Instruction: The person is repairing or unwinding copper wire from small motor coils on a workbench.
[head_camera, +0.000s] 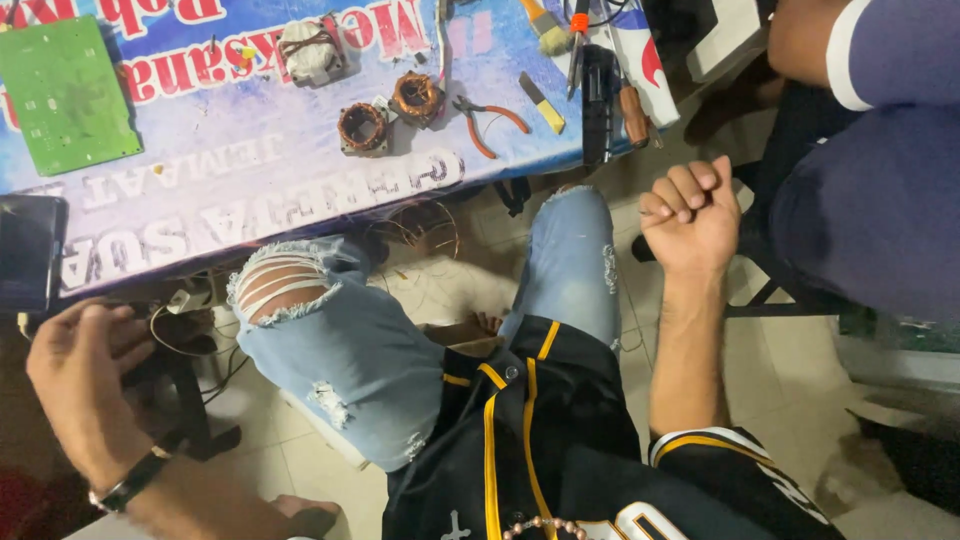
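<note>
The right hand (692, 215) is curled into an empty fist in the right half of the frame, below the tabletop (250, 190) edge. The left hand (85, 385), lower left, closes loosely on a dark object near thin wires; I cannot tell what it is. Two copper-wound coils (390, 112) lie untouched in the upper middle, beside orange-handled pliers (488, 122) and a flat green circuit board (65, 95).

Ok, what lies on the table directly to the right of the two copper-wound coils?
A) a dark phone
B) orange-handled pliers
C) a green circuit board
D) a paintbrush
B: the orange-handled pliers lie on the table just right of the two copper-wound coils; the green circuit board sits far off at the left end.
</note>
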